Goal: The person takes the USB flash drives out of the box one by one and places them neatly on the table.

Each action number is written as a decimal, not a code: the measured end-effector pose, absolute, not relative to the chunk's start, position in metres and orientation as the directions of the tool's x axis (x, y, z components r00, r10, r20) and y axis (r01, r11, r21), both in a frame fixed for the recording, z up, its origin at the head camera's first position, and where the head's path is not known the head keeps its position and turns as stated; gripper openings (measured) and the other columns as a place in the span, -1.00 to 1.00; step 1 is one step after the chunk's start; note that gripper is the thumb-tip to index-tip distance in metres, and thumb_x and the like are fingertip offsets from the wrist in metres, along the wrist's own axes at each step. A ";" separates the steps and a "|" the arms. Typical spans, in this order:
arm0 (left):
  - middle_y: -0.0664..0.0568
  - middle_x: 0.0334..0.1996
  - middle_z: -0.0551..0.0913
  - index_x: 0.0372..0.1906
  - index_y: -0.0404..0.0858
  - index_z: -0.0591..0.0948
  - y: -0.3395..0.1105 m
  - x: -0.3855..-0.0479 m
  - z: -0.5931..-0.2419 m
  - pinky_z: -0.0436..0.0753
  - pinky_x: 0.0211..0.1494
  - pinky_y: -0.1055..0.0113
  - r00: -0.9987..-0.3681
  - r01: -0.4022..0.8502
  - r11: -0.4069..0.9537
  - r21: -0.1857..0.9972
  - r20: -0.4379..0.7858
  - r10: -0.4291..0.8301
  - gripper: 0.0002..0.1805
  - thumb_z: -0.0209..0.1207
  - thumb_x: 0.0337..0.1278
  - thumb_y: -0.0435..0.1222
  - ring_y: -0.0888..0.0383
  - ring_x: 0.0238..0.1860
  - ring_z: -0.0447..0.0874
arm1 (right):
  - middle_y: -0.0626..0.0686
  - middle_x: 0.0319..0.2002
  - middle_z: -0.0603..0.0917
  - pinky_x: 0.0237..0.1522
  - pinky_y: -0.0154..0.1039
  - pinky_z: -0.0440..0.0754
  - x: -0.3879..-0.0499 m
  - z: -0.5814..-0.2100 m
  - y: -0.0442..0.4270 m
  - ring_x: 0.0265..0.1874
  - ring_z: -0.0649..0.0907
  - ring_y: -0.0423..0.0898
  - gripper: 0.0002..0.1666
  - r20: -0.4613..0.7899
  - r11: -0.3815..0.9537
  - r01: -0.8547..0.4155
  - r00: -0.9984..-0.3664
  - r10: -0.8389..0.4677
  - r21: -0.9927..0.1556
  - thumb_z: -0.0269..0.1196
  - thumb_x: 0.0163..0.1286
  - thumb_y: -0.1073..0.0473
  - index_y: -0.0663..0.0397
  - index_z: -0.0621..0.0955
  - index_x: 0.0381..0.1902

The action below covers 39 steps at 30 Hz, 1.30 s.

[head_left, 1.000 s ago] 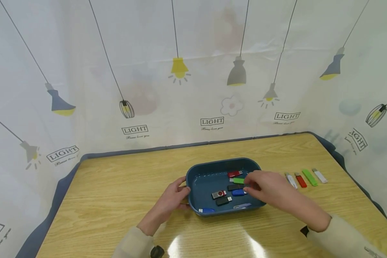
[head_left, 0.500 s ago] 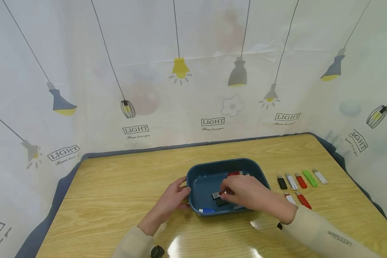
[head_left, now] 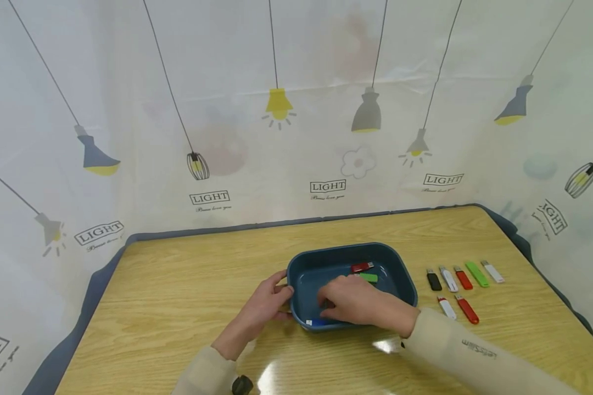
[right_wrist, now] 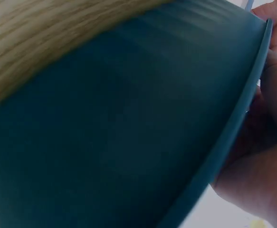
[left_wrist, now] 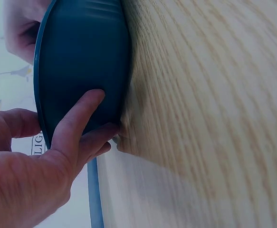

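Note:
A dark blue plastic basin (head_left: pixel 303 282) stands on the wooden table. My left hand (head_left: pixel 265 299) grips its left end; in the left wrist view the thumb lies at the rim and the fingers press the outer wall. Inside the basin, my right hand (head_left: pixel 353 300) reaches down with bent fingers near a blue USB flash drive (head_left: pixel 320 322). Whether those fingertips hold anything is hidden, and in the right wrist view the basin wall (right_wrist: pixel 119 109) blocks them. A red flash drive (head_left: pixel 362 267) and a green flash drive (head_left: pixel 368 277) lie behind the right hand.
Right of the basin, several flash drives lie in two rows: a black one (head_left: pixel 434 280), a green one (head_left: pixel 476 274) and a white one (head_left: pixel 492 271) behind, a long red one (head_left: pixel 467 310) in front. A printed cloth (head_left: pixel 277 164) hangs behind the table (head_left: pixel 192 280).
My right hand has moved left inside the basin, from its right side toward the blue flash drive. Its arm has uncovered several drives on the table. The left hand keeps its grip.

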State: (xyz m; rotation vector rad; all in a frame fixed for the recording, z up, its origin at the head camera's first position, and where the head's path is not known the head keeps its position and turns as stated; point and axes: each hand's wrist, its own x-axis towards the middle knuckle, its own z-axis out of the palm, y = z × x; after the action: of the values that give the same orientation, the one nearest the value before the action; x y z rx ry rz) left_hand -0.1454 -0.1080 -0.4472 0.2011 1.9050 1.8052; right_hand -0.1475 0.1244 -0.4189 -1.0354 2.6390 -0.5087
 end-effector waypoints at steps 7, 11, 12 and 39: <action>-0.44 0.29 0.53 0.59 -0.43 0.13 -0.108 -0.146 -0.448 0.79 -0.03 0.01 -0.864 -0.232 0.113 0.966 -0.259 0.432 -0.37 -0.09 0.55 -0.35 -0.21 0.11 0.70 | -0.25 -0.48 0.65 -0.43 -0.33 0.54 -0.153 -0.423 0.116 -0.52 0.54 -0.30 -0.89 -0.173 0.691 -0.609 -0.689 -0.704 -0.389 0.50 0.29 0.09 -0.05 0.80 -0.28; -0.43 0.30 0.53 0.59 -0.43 0.12 -0.108 -0.146 -0.449 0.79 -0.04 0.01 -0.863 -0.237 0.116 0.965 -0.263 0.430 -0.37 -0.08 0.55 -0.35 -0.21 0.11 0.70 | -0.27 -0.52 0.62 -0.43 -0.31 0.53 -0.156 -0.426 0.112 -0.54 0.53 -0.28 -0.92 -0.222 0.698 -0.602 -0.674 -0.704 -0.388 0.50 0.29 0.09 -0.10 0.79 -0.33; -0.43 0.30 0.53 0.60 -0.42 0.12 -0.108 -0.146 -0.449 0.79 -0.04 0.01 -0.863 -0.239 0.115 0.964 -0.265 0.431 -0.36 -0.08 0.55 -0.34 -0.21 0.12 0.70 | -0.27 -0.53 0.61 -0.44 -0.31 0.53 -0.157 -0.426 0.111 -0.54 0.52 -0.28 -0.92 -0.231 0.698 -0.603 -0.670 -0.706 -0.386 0.50 0.30 0.08 -0.10 0.78 -0.34; -0.41 0.30 0.54 0.60 -0.43 0.10 -0.108 -0.146 -0.447 0.79 -0.04 0.02 -0.860 -0.241 0.127 0.962 -0.272 0.432 -0.36 -0.09 0.56 -0.34 -0.18 0.12 0.71 | -0.14 -0.48 0.58 -0.46 -0.34 0.48 -0.161 -0.435 0.095 -0.53 0.49 -0.24 -0.87 -0.135 0.693 -0.668 -0.687 -0.714 -0.269 0.51 0.29 0.11 0.00 0.76 -0.30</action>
State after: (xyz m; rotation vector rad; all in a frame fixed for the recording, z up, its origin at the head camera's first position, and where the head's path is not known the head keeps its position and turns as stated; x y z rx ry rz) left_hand -0.1457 -0.1082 -0.4475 0.1833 1.9154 1.7843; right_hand -0.1605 0.0951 -0.4354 -1.1095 2.6752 -0.2921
